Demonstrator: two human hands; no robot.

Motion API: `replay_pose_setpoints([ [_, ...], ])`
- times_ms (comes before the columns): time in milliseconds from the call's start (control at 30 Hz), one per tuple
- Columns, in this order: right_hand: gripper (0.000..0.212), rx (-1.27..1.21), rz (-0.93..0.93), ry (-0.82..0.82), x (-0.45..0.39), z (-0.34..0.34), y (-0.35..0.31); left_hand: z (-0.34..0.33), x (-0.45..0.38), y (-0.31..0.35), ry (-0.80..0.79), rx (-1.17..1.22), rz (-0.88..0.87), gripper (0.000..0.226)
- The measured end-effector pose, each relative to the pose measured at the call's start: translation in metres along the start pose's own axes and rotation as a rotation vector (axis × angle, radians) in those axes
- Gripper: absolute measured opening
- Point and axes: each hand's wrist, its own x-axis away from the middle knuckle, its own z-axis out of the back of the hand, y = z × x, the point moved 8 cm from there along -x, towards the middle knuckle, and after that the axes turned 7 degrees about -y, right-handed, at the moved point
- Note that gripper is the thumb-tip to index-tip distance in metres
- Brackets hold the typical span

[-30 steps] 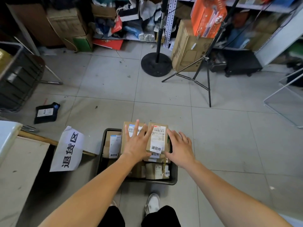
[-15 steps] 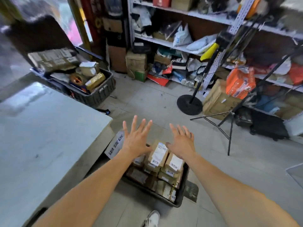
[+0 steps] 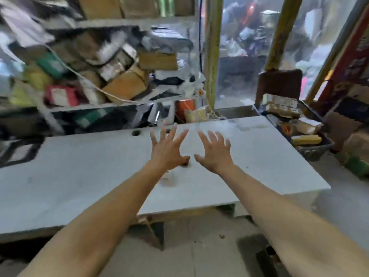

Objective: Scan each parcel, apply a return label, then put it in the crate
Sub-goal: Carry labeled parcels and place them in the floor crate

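Note:
My left hand [image 3: 167, 149] and my right hand [image 3: 216, 152] hover side by side over the grey table [image 3: 79, 172], fingers spread, holding nothing. A dark crate [image 3: 311, 150] holding several parcels [image 3: 281, 103] stands off the table's right end. A small blurred item [image 3: 168, 177] lies on the table just below my left wrist; what it is cannot be told. The floor crate of labelled parcels is out of view. The whole frame is motion-blurred.
Cluttered shelves [image 3: 95, 76] of boxes and bags rise behind the table. A yellow post [image 3: 211, 52] and a window stand at the back. Cardboard boxes [image 3: 357, 144] sit at far right. Tiled floor [image 3: 189, 256] shows under the table's front edge.
The view has swung left from the floor crate of parcels up to the table. Both hands have lifted off the parcels and now hang spread above the tabletop.

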Motion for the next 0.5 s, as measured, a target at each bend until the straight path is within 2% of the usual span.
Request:
replay_pose_setpoints([
  [133, 0.080, 0.024, 0.306, -0.025, -0.036, -0.019, -0.198, 0.027, 0.081, -0.181, 0.036, -0.053, 0.281, 0.099],
  [267, 0.078, 0.018, 0.562, -0.061, -0.047, -0.038, -0.361, 0.038, 0.172, -0.318, 0.041, -0.065, 0.554, 0.098],
  [500, 0.079, -0.009, 0.829, -0.080, -0.080, -0.069, -0.550, 0.037, 0.264, -0.475, 0.007, -0.087, 0.876, 0.101],
])
